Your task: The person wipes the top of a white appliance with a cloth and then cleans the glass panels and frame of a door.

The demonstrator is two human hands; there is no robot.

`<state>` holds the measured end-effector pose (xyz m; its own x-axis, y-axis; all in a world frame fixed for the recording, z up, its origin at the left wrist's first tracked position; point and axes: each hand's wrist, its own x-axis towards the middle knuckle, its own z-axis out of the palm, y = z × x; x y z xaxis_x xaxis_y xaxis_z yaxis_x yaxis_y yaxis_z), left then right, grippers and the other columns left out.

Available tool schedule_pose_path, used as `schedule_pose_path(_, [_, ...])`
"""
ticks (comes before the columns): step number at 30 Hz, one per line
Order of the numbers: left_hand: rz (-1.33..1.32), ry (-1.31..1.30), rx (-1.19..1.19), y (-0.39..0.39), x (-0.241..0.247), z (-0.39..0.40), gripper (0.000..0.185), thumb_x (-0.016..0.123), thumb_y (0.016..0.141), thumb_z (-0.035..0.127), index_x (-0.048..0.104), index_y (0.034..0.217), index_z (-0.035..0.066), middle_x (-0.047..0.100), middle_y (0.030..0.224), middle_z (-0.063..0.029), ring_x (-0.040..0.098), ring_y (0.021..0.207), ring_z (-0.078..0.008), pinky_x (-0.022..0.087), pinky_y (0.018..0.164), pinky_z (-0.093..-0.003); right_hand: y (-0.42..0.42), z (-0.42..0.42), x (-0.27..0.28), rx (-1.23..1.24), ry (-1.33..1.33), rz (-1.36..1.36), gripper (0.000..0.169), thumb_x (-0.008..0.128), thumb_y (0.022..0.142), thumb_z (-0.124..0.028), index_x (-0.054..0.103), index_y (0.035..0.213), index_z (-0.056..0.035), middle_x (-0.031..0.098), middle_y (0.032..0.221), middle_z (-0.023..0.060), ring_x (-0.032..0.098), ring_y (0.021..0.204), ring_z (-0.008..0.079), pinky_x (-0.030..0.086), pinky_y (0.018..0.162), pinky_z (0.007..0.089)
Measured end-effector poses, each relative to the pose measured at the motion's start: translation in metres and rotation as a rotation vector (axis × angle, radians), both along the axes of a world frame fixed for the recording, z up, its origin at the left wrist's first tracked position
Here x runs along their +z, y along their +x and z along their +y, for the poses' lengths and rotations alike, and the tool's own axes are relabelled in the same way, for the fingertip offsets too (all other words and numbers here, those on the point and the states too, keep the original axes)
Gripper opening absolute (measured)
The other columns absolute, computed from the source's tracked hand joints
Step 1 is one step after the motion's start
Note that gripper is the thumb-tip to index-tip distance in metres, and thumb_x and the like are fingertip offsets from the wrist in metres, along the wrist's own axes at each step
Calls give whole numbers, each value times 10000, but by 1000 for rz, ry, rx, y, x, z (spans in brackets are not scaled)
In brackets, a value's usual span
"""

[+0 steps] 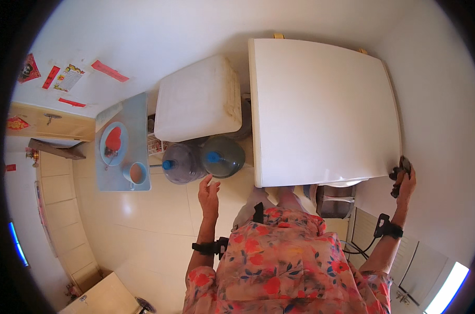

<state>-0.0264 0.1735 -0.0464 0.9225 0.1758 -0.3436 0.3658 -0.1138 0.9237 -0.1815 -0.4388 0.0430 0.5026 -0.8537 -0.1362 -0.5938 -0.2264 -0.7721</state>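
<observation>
A crumpled dark cloth [400, 172] is gripped in my right hand [406, 186], at the right front corner of a broad white top [327, 114]. Whether this top belongs to a table or an appliance, I cannot tell. Over the tiled floor, my left hand [209, 198] is held up with nothing in it, its fingers apart. Just beyond it in the view stand two large water jugs with blue caps, one greyish [182, 165] and one greenish [225, 159].
A white box-shaped item [198, 102] with a stained side stands behind the jugs. Left of it is a blue surface [137, 129] printed with a plate and cup. A dark bin-like container [335, 202] sits below the white top's front edge. A wall [429, 98] borders the right.
</observation>
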Motion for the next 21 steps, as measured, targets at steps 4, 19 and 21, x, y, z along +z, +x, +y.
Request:
schedule_pose_path(4, [-138,-23,-115,21,14,-24,301,487,946,51,523,1233,-31,570,1180,-118,631,978,-199,502,849,-294,71,76,40,192,128,-199,424,425,950,-57,459,1372,-68,565,801,39,501,570,84,442,498,235])
schedule_pose_path(19, [-278,83,-297,6,34,-43,292,480,950,32,528,1232,-27,583,1169,-118,652,936,-199,512,836,-297,191,310,27,1108,-482,-305,618,649,703,9,476,1293,-58,494,1259,234,513,1094,362,458,923,436])
schedule_pose_path(21, [-275,88,-288,4,33,-40,297,489,944,28,530,1233,-25,584,1167,-122,654,932,-201,514,825,-297,183,335,8,1308,-564,-242,602,689,685,-77,507,1259,-66,481,1274,223,515,1100,365,460,901,428])
